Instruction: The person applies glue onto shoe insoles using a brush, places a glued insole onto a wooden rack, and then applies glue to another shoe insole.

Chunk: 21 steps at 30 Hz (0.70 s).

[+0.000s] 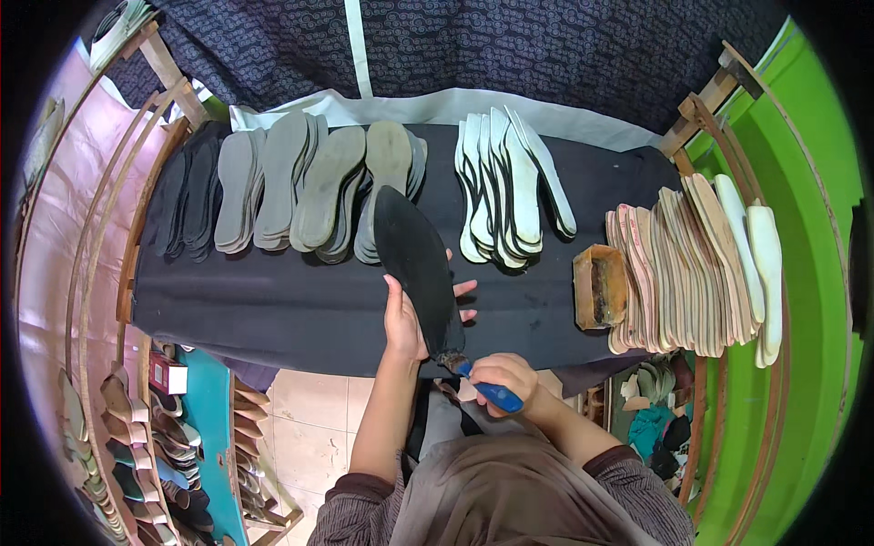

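My left hand (pixel 406 320) holds a black shoe insole (pixel 415 259) tilted above the dark cloth, thumb along its left edge and fingertips showing past its right edge. A brush with a blue handle (pixel 498 397) is gripped in my right hand (pixel 510 379). Its dark, clotted bristles (pixel 449 358) touch the heel end of the insole. To the right on the table stands a grimy, box-shaped container (pixel 599 288) with yellowish-brown stained inner walls.
Stacks of grey insoles (pixel 287 177) and black insoles (pixel 202 196) lie at the back left of the cloth-covered table (pixel 246 314). White-topped insoles (pixel 523 187) fan out behind my hands; a row of tan insoles (pixel 683 273) stands right. Wooden racks (pixel 138 218) flank both sides.
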Tool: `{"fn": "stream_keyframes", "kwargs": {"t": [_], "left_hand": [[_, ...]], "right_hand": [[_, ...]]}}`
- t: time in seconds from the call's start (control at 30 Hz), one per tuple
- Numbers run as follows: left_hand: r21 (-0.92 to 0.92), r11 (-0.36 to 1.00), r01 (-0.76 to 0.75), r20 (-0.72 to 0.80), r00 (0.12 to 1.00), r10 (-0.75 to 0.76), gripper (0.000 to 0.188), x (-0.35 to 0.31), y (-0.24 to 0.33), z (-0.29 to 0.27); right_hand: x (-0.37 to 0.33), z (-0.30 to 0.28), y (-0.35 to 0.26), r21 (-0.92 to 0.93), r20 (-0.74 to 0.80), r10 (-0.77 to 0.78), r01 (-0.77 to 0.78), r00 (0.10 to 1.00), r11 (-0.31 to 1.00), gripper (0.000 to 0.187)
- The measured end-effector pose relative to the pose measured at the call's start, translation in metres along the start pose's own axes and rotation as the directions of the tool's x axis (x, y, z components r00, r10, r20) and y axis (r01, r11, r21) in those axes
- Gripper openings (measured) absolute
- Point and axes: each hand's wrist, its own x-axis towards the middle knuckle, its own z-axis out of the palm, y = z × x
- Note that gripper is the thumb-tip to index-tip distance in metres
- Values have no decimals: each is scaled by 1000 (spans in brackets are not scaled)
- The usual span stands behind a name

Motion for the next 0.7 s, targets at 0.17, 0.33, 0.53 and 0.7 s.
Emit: {"fn": "stream_keyframes", "kwargs": {"t": [0.17, 0.33, 0.53, 0.7], "left_hand": [[29, 999, 15, 50, 999, -17, 78, 0, 2, 7], [-39, 999, -9, -6, 1000, 9, 77, -1, 1, 11], [-136, 990, -33, 10, 999, 35, 72, 1, 3, 1], [-158, 987, 12, 10, 1000, -11, 70, 2, 2, 6]], "right_hand": [[10, -15, 14, -40, -140, 61, -67, 988, 997, 31], [22, -9, 20, -100, -202, 41, -62, 978, 993, 26], [13, -8, 7, 17, -143, 142, -141, 979, 990, 30], [40, -14, 22, -57, -282, 98, -118, 955, 991, 30]]}}
